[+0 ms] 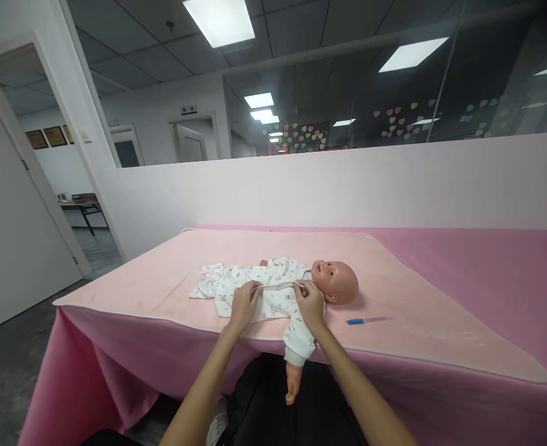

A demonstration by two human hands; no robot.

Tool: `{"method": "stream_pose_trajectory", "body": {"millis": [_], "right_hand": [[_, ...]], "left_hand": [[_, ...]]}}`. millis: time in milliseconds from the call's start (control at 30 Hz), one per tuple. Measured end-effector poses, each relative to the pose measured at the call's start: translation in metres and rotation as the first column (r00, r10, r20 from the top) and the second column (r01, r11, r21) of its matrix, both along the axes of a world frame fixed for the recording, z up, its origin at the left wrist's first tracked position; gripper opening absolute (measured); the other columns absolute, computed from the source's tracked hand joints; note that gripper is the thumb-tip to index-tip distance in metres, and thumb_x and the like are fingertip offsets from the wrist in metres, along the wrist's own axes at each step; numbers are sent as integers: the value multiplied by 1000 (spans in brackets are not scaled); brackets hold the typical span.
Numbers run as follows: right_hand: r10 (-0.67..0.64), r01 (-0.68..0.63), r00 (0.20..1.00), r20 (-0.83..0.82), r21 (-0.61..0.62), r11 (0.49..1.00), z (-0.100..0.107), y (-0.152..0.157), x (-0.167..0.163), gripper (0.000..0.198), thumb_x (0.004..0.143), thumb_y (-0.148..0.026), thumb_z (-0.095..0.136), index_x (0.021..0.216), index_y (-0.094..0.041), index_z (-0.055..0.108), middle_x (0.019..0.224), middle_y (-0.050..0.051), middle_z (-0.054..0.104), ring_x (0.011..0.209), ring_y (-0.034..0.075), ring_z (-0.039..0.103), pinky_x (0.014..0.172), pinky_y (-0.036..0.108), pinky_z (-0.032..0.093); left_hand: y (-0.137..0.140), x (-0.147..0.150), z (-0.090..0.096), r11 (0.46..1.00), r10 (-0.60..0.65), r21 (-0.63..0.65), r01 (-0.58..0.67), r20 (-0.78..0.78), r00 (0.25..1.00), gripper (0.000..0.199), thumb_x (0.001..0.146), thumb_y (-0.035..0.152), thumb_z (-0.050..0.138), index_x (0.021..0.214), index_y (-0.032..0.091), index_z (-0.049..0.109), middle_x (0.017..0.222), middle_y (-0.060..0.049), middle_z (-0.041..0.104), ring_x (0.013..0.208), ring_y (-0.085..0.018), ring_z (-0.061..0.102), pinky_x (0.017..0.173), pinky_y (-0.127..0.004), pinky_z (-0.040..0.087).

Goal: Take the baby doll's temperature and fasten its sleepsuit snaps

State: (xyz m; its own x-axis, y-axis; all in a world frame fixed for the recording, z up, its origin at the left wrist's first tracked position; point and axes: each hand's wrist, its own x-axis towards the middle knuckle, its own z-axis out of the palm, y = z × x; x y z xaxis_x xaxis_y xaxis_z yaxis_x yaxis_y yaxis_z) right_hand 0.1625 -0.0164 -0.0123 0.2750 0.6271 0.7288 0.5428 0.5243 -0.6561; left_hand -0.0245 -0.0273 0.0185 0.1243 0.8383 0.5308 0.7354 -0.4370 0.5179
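A baby doll (pixel 341 282) lies on its back with its head to the right, dressed in a white patterned romper (pixel 277 303). My left hand (pixel 245 303) is closed in a pinch on the romper's front edge at the belly. Up near the neck, my right hand (pixel 310 301) pinches the same edge. A pale strip of the opening runs stretched between my two hands. The doll's near arm (pixel 293 381) sticks out of its sleeve and hangs past the table edge over my lap. Its far hand shows just behind the body.
Beneath the doll is a peach mat (pixel 412 285) on a table with a pink cloth (pixel 510 279). A slim pen-like item with a blue end (pixel 355 321) lies right of the doll. Behind the table runs a low white wall (pixel 347 192) with glass above. A door (pixel 17 210) stands at left.
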Motion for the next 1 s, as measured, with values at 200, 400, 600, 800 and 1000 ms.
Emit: {"method": "stream_pose_trajectory", "body": {"millis": [200,400,600,800,1000], "right_hand": [[-3,3,1000,-1,-6,1000,0,0,0,22,80,-31,46,73,-17,62,66,3,61,56,13,50,56,24,37],[1,-1,1000,-9,-11,1000,1,0,-1,21,80,-30,46,74,-17,62,69,3,61,59,13,52,57,24,38],[11,-11,1000,-11,-4,1000,2,1,-1,23,80,-32,45,74,-17,62,70,4,62,58,13,53,57,24,39],[9,-9,1000,-3,4,1000,1,1,0,25,80,-33,44,74,-17,62,69,4,62,58,14,53,56,24,39],[5,-4,999,50,-21,1000,0,-1,2,22,80,-28,44,76,-17,62,71,4,62,58,14,53,57,25,40]], "left_hand": [[10,-6,12,1000,24,11,-23,-190,982,22,83,34,43,80,23,61,83,-1,64,79,-17,57,69,-28,38],[17,-3,21,992,116,87,-90,-382,917,18,78,32,52,72,24,66,79,-4,66,79,-20,55,75,-34,34],[14,5,25,995,58,104,2,-568,821,29,79,25,46,56,18,62,68,-11,61,77,-23,55,74,-37,33],[19,13,30,998,56,33,-46,-540,839,22,69,15,47,48,16,53,64,-11,58,76,-24,55,74,-38,34],[23,13,29,997,56,-22,-77,-490,870,20,64,11,45,46,17,51,57,-8,57,68,-22,55,68,-34,36]]}}
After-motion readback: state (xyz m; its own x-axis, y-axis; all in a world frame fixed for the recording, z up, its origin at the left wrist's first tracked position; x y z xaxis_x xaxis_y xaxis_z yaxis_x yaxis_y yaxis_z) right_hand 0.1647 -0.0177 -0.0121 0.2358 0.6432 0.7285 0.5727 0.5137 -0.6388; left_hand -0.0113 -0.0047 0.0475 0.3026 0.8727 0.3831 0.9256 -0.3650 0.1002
